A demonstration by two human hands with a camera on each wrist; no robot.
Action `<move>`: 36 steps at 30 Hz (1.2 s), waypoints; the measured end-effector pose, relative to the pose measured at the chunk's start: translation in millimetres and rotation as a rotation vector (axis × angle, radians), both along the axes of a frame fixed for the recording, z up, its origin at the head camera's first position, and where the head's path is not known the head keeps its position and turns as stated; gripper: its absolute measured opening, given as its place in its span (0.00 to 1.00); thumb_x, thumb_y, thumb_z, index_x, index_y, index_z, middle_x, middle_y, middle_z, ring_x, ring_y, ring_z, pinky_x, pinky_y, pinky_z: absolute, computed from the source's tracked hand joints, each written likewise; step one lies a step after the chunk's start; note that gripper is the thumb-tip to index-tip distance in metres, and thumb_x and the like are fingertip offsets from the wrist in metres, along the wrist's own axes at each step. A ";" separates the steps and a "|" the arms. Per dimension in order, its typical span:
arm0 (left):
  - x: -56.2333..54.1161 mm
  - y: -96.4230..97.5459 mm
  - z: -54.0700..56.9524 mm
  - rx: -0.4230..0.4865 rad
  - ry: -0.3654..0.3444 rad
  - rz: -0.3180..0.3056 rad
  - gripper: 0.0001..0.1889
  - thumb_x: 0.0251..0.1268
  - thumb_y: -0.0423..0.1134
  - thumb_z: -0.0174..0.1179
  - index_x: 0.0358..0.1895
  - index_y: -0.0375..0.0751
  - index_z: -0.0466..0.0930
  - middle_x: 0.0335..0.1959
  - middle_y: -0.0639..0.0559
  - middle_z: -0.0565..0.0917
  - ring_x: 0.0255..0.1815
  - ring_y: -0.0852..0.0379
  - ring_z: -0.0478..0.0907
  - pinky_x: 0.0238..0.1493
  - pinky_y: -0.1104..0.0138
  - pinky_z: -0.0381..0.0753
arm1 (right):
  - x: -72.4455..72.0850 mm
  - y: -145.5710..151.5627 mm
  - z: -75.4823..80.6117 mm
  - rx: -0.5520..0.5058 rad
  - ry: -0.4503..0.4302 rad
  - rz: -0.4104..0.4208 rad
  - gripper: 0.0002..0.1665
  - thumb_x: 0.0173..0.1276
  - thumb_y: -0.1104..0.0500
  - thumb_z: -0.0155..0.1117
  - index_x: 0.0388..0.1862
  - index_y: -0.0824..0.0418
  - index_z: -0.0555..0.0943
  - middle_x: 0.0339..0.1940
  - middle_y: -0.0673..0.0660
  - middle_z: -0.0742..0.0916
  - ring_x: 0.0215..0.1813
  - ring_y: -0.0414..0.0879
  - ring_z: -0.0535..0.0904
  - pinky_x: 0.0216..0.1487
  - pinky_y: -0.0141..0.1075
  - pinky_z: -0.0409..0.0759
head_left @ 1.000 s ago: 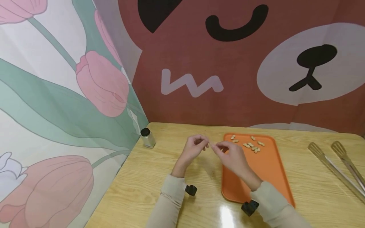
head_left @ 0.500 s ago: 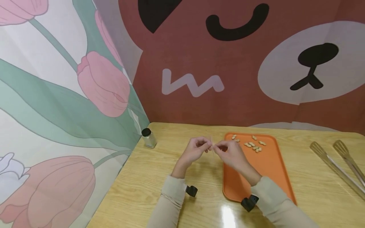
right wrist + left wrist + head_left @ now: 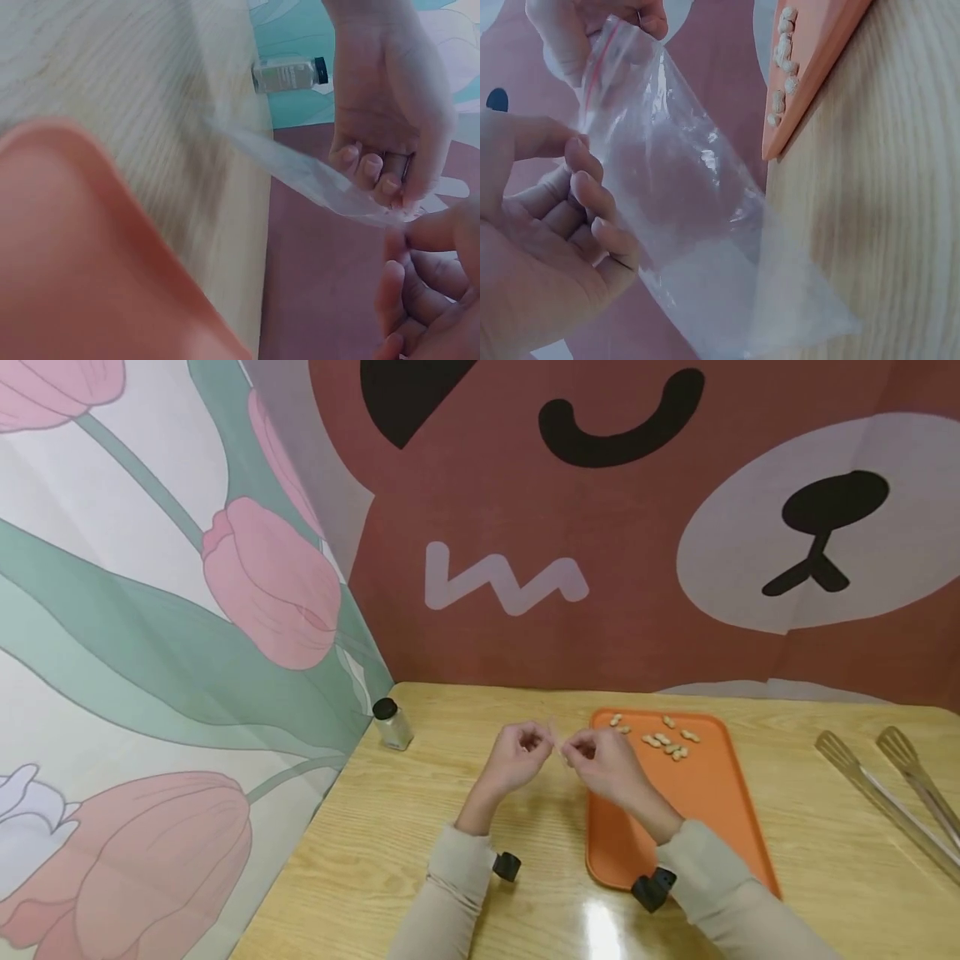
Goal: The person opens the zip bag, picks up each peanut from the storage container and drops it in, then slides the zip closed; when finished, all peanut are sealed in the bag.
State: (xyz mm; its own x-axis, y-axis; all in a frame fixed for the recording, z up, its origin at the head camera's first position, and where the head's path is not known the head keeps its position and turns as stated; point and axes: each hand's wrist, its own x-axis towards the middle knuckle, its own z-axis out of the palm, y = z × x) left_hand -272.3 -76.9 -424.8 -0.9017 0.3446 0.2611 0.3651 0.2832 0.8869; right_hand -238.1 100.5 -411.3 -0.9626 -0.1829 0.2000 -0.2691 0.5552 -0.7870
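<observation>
A clear zip-lock bag [image 3: 686, 176] with a red strip along its mouth hangs between my two hands above the table. My left hand [image 3: 516, 758] pinches the mouth edge between thumb and index finger, its other fingers curled in below. At the opposite end of the strip, my right hand [image 3: 611, 767] pinches the bag near its corner. From the head view the bag is thin, faint and almost edge-on; the right wrist view shows it slanting down from the fingertips toward the wooden table. Nothing shows inside it.
An orange tray [image 3: 675, 827] lies right of the hands, with several peanuts [image 3: 660, 741] at its far end. A small glass jar with a black lid [image 3: 392, 725] stands at the back left. Long slotted metal utensils [image 3: 862, 772] lie at the right. Printed walls border the table.
Both hands stay at about the same spot, pinching the bag. The left fingers have shifted their hold along the bag's mouth, and the left wrist has turned slightly.
</observation>
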 end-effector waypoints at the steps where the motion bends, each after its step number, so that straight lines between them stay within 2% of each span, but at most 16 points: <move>1: 0.3 0.8 0.2 -0.021 0.014 0.009 0.08 0.67 0.29 0.56 0.34 0.29 0.84 0.24 0.53 0.78 0.24 0.62 0.71 0.27 0.71 0.70 | -0.4 0.4 0.7 0.010 0.000 -0.005 0.11 0.74 0.60 0.60 0.40 0.64 0.87 0.29 0.54 0.86 0.27 0.45 0.79 0.27 0.40 0.75; 6: 0.6 4.4 0.8 -0.078 0.053 0.028 0.08 0.63 0.28 0.57 0.32 0.30 0.85 0.23 0.54 0.80 0.24 0.63 0.73 0.28 0.71 0.73 | -2.5 4.2 3.6 0.086 0.013 -0.013 0.11 0.74 0.61 0.59 0.36 0.61 0.87 0.26 0.52 0.85 0.22 0.43 0.76 0.26 0.39 0.74; 13: 2.2 -5.2 2.5 -0.024 -0.006 0.105 0.07 0.59 0.30 0.58 0.25 0.37 0.83 0.17 0.55 0.74 0.18 0.62 0.67 0.23 0.70 0.68 | -4.8 15.1 5.4 0.173 0.031 -0.097 0.10 0.72 0.62 0.59 0.37 0.65 0.87 0.28 0.54 0.86 0.17 0.43 0.73 0.18 0.38 0.70; 19: 2.6 -13.1 9.8 -0.072 -0.023 0.021 0.08 0.64 0.32 0.56 0.27 0.38 0.81 0.17 0.55 0.72 0.18 0.60 0.64 0.23 0.69 0.66 | -4.5 16.1 8.8 0.195 0.035 -0.083 0.12 0.71 0.60 0.60 0.40 0.66 0.87 0.30 0.55 0.87 0.21 0.42 0.75 0.21 0.38 0.72; 22: 1.9 -14.7 10.3 -0.066 -0.032 0.006 0.08 0.65 0.32 0.54 0.28 0.35 0.80 0.18 0.53 0.72 0.19 0.60 0.64 0.24 0.68 0.66 | -4.0 16.2 11.2 0.217 0.042 -0.096 0.11 0.70 0.60 0.62 0.41 0.66 0.88 0.29 0.54 0.87 0.21 0.41 0.76 0.21 0.38 0.72; 26: 1.7 -15.3 9.6 -0.045 -0.027 -0.014 0.10 0.69 0.34 0.54 0.33 0.34 0.83 0.22 0.45 0.78 0.21 0.56 0.69 0.25 0.69 0.69 | -3.7 16.4 13.6 0.211 0.055 -0.091 0.11 0.70 0.61 0.62 0.40 0.66 0.88 0.29 0.55 0.87 0.19 0.42 0.75 0.19 0.38 0.72; 29: 1.4 -14.6 7.4 -0.039 -0.004 -0.035 0.09 0.71 0.39 0.59 0.41 0.38 0.85 0.30 0.44 0.83 0.27 0.53 0.76 0.29 0.67 0.75 | -3.5 16.4 14.6 0.209 0.069 -0.091 0.10 0.69 0.62 0.61 0.38 0.65 0.88 0.28 0.55 0.87 0.17 0.42 0.73 0.18 0.38 0.71; 31: 2.6 -13.3 6.3 -0.064 0.014 -0.048 0.13 0.67 0.44 0.66 0.50 0.42 0.84 0.39 0.48 0.84 0.38 0.51 0.79 0.37 0.63 0.78 | -2.8 16.9 15.0 0.213 0.078 -0.103 0.10 0.69 0.62 0.61 0.37 0.64 0.88 0.28 0.55 0.87 0.16 0.42 0.73 0.17 0.37 0.70; 33: 3.6 -9.8 4.2 -0.122 0.039 -0.063 0.28 0.58 0.46 0.73 0.62 0.46 0.78 0.53 0.50 0.81 0.52 0.51 0.77 0.48 0.57 0.78 | -2.1 18.0 14.7 0.218 0.088 -0.117 0.10 0.69 0.62 0.60 0.36 0.64 0.88 0.28 0.55 0.87 0.16 0.42 0.72 0.17 0.37 0.69; 36: 5.0 -1.5 2.2 -0.252 0.051 -0.073 0.50 0.47 0.47 0.80 0.76 0.51 0.63 0.72 0.51 0.67 0.70 0.49 0.63 0.63 0.48 0.69 | -1.5 19.0 14.6 0.214 0.097 -0.127 0.10 0.69 0.62 0.61 0.37 0.66 0.88 0.29 0.56 0.87 0.15 0.42 0.73 0.17 0.37 0.71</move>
State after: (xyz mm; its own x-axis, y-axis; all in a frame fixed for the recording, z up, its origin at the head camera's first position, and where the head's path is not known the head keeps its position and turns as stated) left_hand -267.4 -78.4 -422.7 -0.8599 0.4680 0.2037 0.4353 0.4641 0.7715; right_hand -239.6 119.5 -396.7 -0.9586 -0.1099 0.2626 -0.2552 0.7407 -0.6215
